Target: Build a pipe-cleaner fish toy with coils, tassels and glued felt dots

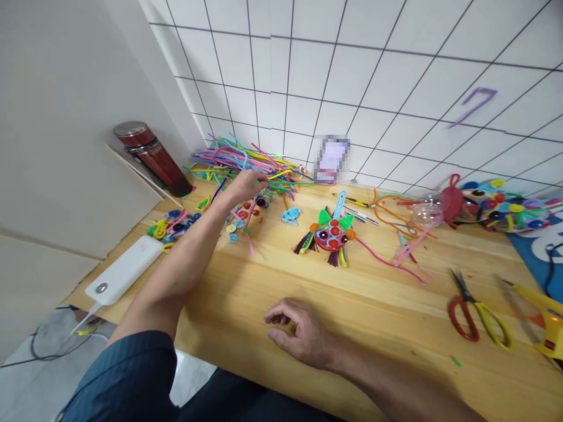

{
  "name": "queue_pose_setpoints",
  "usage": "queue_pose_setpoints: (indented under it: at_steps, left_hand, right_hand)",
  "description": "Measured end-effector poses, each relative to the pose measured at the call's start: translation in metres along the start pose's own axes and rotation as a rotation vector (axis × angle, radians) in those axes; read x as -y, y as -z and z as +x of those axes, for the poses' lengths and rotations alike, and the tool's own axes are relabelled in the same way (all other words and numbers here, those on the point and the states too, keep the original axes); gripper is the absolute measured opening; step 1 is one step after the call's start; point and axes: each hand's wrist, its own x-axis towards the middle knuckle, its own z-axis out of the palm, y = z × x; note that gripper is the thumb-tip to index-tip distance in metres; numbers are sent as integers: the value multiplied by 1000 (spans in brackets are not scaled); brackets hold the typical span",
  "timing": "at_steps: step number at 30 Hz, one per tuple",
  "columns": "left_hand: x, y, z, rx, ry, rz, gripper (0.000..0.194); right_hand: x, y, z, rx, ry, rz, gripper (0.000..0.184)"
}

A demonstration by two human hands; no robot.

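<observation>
Bundle of thin pipe cleaners (235, 157), many colors: purple, pink, yellow, green, blue. Loose heap, ends spread, lies at back of wooden table (237, 293) near the tiled wall (303, 76). Left hand (248, 184) at its near edge, fingers bent; contact unclear. Decorated animal-face ornament (333, 237): round, red lower edge, green pointed ears, black-and-white eyes, red dots down the middle, orange side pieces, dark tassels below, light-blue loop toward the wall. On table, face showing, beyond right hand (299, 331), not touching it.
</observation>
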Motion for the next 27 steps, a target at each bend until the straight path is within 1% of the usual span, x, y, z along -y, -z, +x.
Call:
queue_pose_setpoints:
  at_steps: [2, 5, 8, 10, 12, 14, 19, 21, 24, 27]
  left_hand:
    - [0, 9, 3, -98, 15, -46, 25]
    - [1, 26, 10, -194, 47, -99, 26]
    - [6, 39, 19, -256, 66, -98, 27]
    - [12, 41, 26, -280, 71, -41, 25]
    - [20, 37, 33, -287, 68, 57, 24]
    - [30, 27, 39, -263, 50, 163, 28]
    - [53, 0, 49, -130, -66, 340, 57]
    - [60, -7, 50, -94, -72, 371, 62]
    - [67, -12, 49, -75, -39, 392, 54]
    - [70, -11, 47, -118, -24, 387, 42]
  right_hand:
    - [1, 0, 0, 6, -5, 0, 16]
    - [1, 0, 0, 7, -15, -1, 16]
    - [1, 0, 0, 4, -17, -12, 16]
    - [0, 0, -1, 3, -13, -24, 16]
    - [0, 0, -1, 4, -15, -37, 16]
    - [0, 0, 0, 8, -29, -45, 16]
    - [-1, 0, -1, 13, -46, -44, 17]
    - [-2, -1, -1, 8, -47, -42, 18]
    - [-3, -1, -2, 4, -36, -44, 18]
    - [-2, 0, -1, 8, -22, -46, 17]
